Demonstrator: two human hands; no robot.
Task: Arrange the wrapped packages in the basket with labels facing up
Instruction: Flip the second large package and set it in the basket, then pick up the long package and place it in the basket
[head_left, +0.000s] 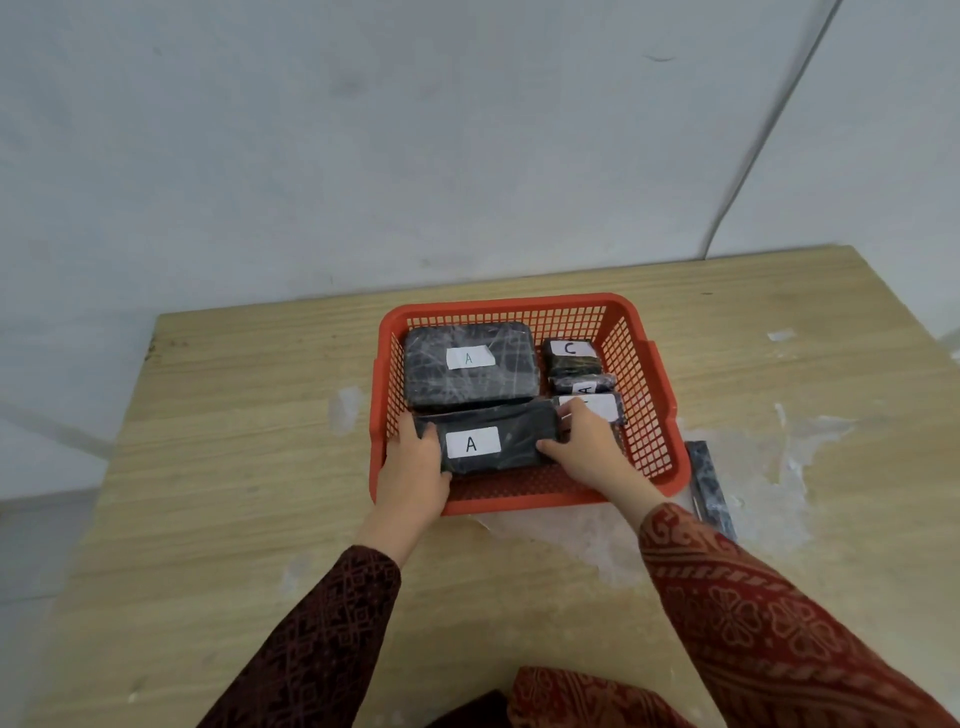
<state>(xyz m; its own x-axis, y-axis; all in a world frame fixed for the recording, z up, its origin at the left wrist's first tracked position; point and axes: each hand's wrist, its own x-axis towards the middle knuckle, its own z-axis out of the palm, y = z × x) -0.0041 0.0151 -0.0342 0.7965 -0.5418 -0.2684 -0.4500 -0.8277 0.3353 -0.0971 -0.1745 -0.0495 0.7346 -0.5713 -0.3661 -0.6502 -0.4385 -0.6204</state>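
An orange mesh basket (644, 410) sits on the wooden table. Inside, a large dark wrapped package (470, 384) with an "A" label lies at the back left. A small package labelled "C" (570, 354) lies at the back right, with another small one (582, 385) in front of it and a white-labelled one (605, 408) partly hidden by my right hand. A long dark package labelled "A" (493, 441) lies at the basket's front, label up. My left hand (415, 467) grips its left end and my right hand (584, 447) grips its right end.
A long, narrow dark wrapped package (710, 486) lies on the table just right of the basket. The wooden table (234, 467) has white scuffed patches. A grey wall stands behind, with a cable (753, 156) running down at the right.
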